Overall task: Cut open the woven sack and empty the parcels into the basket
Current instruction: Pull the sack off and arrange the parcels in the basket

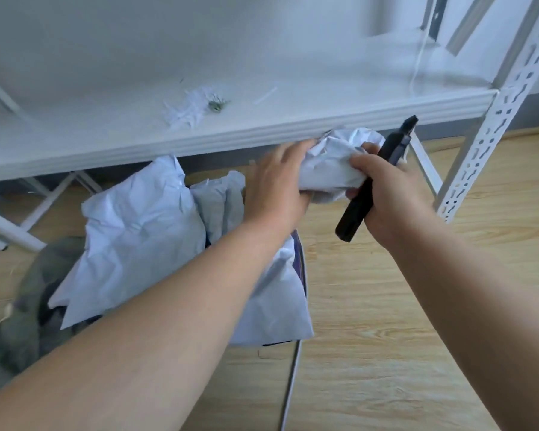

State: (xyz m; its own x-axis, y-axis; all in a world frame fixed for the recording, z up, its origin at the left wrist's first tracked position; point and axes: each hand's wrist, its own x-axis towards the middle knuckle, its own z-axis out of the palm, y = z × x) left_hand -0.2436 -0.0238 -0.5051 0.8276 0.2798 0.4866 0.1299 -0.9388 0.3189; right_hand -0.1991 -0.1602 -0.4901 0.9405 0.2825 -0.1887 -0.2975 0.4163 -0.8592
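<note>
Parcels [137, 231], white crumpled mailer bags, lie heaped below the front edge of the white shelf [231, 132], and beneath the heap a dark rim with a blue stripe [299, 259] shows, which I judge to be the basket, though most of it is covered. One more white bag [330, 166] is held up just under the shelf edge, between both hands. The left hand [274, 185] has its fingers curled into the bag's left side, gripping a fold. The right hand [386, 200] is closed round a black utility knife [371, 185] whose tip points up toward the shelf, and its fingertips also pinch the bag's right side; whether the blade is out cannot be told.

A grey-green bundle of cloth-like stuff [28, 306] lies on the wooden floor [386, 337], well left of and below the shelf edge; it may be the emptied sack, but blur hides its weave. On the shelf top sit small white shreds [187, 110].

Judging from this, the cutting looks done and most parcels already sit in the basket; what remains seems to be dropping the held bag in and putting the knife down.
</note>
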